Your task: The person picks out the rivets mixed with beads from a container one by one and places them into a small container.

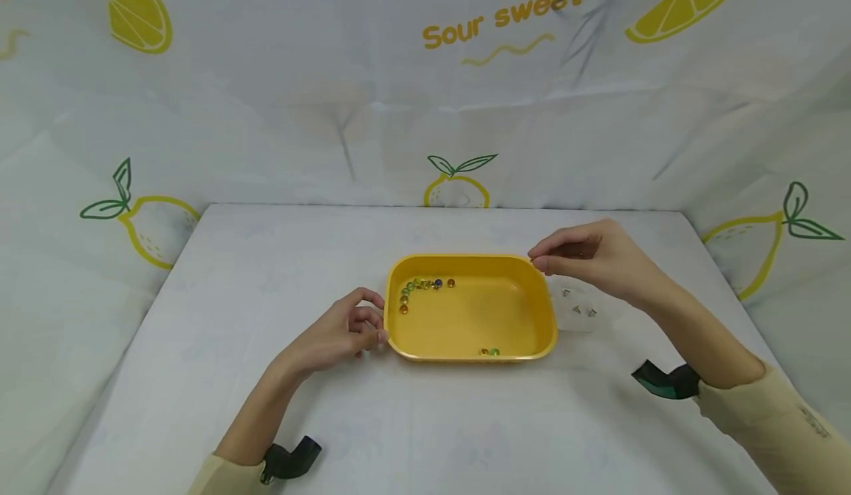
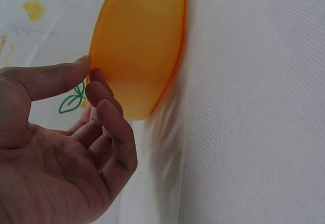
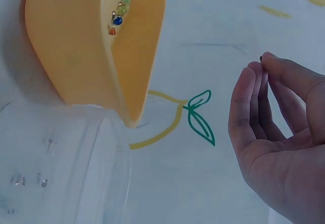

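Observation:
A yellow plastic tray [image 1: 465, 318] stands on the white table. Small shiny coloured beads [image 1: 417, 284] lie along its left and back walls, and a few more rest by the front wall. My left hand [image 1: 346, 332] holds the tray's left end, thumb and index finger at the rim [image 2: 91, 41]. Above the tray's back right corner, my right hand [image 1: 598, 258] pinches a tiny thing [image 3: 261, 59] between thumb and fingertips. It looks dark in the right wrist view; its kind is too small to tell.
A clear plastic box [image 1: 578, 325] stands against the tray's right end. Several tiny metallic pieces [image 3: 42, 180] lie in it, their kind unclear. Behind the table hangs a white cloth [image 1: 266, 125] printed with lemons. Black straps [image 1: 289, 459] sit at both wrists.

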`<move>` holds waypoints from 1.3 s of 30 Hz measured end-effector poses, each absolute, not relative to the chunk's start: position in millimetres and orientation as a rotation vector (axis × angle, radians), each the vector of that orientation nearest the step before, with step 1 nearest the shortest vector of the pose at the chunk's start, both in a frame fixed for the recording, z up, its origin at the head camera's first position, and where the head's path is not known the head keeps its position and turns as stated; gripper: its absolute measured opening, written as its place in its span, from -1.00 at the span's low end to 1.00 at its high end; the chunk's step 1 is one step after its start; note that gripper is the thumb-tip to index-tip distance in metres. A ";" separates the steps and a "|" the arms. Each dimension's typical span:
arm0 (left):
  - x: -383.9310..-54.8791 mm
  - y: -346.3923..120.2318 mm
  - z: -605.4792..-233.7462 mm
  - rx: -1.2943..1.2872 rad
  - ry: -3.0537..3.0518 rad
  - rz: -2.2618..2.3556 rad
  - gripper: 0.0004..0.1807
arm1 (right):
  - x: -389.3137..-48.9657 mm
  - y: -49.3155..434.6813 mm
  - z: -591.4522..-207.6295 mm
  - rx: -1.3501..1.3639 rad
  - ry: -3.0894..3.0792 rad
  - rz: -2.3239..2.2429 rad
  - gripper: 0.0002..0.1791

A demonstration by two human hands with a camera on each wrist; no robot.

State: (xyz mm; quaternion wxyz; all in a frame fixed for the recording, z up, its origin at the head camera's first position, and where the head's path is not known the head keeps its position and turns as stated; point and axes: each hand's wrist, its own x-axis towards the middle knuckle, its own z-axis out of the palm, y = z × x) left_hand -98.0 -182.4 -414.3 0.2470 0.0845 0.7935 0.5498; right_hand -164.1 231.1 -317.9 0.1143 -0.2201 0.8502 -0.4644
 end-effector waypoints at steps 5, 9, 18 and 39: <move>-97.7 -182.8 -413.8 0.222 2.179 1.486 -0.51 | -159.1 241.8 -321.9 -0.588 2.526 -1.372 -0.81; -97.6 -182.5 -413.3 0.221 2.176 1.487 -0.51 | -156.0 251.3 -326.8 -0.537 2.546 -1.376 -0.79; -97.2 -182.0 -413.2 0.225 2.174 1.490 -0.51 | -151.9 279.3 -339.8 -0.486 2.592 -1.374 -0.77; -96.9 -181.3 -412.9 0.222 2.157 1.505 -0.50 | -147.4 321.1 -366.7 -0.297 2.679 -1.316 -0.73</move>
